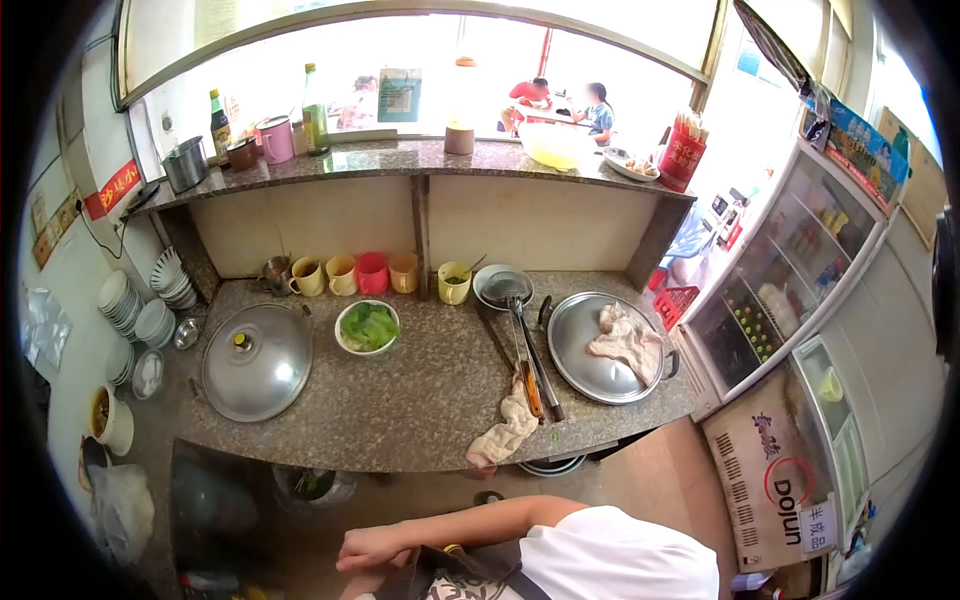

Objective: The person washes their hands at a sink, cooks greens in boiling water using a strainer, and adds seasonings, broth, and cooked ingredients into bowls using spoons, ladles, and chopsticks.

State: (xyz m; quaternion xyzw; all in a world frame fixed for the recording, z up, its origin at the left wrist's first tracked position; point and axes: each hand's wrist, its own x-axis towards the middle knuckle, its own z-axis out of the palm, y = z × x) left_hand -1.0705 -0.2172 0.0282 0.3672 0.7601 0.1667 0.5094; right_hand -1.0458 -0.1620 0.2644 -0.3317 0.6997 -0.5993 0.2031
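From the white sleeve on the right, my right forearm reaches left across my dark apron point(430, 572). At its end my right hand point(368, 549) is closed, fingers curled; whatever it may hold is hidden. Just below, part of what appears to be my left hand point(366, 580) shows at the bottom edge, touching or very close to the right one, its fingers hidden. Both are below the front edge of the speckled stone counter point(400, 440). Nearest on that counter are a white bowl of green lettuce point(368, 326) and a large domed metal lid point(258, 362).
Ladle-like tools point(527, 370) and a crumpled cloth point(505, 428) lie on the counter. Another cloth point(627, 340) rests on a round lidded pan point(575, 350). Several mugs point(372, 272) line the back, stacked plates point(120, 300) stand left, a glass-door fridge point(785, 280) right. People sit beyond the window.
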